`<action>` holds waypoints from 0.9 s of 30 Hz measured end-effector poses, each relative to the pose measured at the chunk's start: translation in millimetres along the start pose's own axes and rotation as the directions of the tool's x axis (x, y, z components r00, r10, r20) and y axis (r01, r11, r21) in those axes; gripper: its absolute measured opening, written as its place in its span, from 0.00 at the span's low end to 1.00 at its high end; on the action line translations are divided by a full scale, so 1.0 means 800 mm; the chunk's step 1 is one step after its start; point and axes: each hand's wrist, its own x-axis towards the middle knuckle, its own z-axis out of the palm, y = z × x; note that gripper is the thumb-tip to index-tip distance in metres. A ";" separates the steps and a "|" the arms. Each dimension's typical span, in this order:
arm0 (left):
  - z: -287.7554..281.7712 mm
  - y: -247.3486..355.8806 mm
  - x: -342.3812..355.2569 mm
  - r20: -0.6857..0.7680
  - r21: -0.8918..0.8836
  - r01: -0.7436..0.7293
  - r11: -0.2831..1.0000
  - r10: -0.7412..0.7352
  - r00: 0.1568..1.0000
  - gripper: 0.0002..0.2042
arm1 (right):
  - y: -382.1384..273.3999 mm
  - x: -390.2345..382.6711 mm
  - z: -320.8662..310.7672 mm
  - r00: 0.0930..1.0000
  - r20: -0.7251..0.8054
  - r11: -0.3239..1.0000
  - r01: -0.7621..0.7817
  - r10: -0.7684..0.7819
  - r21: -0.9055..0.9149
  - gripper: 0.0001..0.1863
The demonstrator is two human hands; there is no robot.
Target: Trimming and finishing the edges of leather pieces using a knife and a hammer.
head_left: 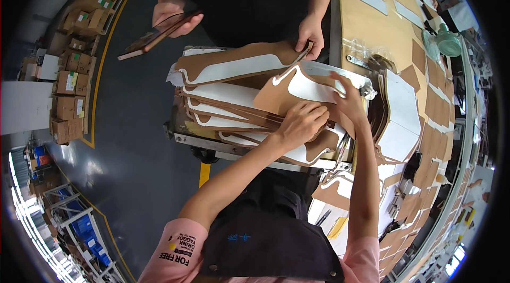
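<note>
My left hand [304, 125] is closed, its fingers curled on the edges of several brown sheets in a loose stack [228, 94]. Over that stack stands a curved, cut sheet [276, 93], brown with a white shaped border, tilted up beside my left hand. My right hand [348, 100] is at the sheet's right end. Its fingers are apart, and the thumb lies close to the white edge; whether it touches is hard to tell. More sheets of the same shape lie under my left hand, partly hidden by it.
Opposite me, a person in dark clothes holds a phone [159, 34] and pinches another sheet [239, 65]. A metal-edged cart [239, 148] carries the stack. To the right are a stack of white-topped sheets [399, 116], a long table [366, 23] and a green fan [449, 41]. Cardboard boxes [69, 81] stand left.
</note>
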 end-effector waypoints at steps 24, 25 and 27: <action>-0.177 -0.004 0.031 0.614 -0.748 0.659 -0.079 -0.460 0.641 0.19 | -0.212 -0.194 -0.131 0.901 -0.065 0.673 -0.271 0.429 0.688 0.08; -0.168 0.002 0.036 0.630 -0.738 0.670 -0.079 -0.436 0.643 0.19 | -0.199 -0.208 -0.123 0.851 -0.051 0.582 -0.312 0.522 0.751 0.09; -0.152 0.016 0.044 0.594 -0.728 0.684 0.037 -0.463 0.658 0.14 | -0.175 -0.239 -0.107 0.763 -0.029 0.428 -0.330 0.646 0.841 0.12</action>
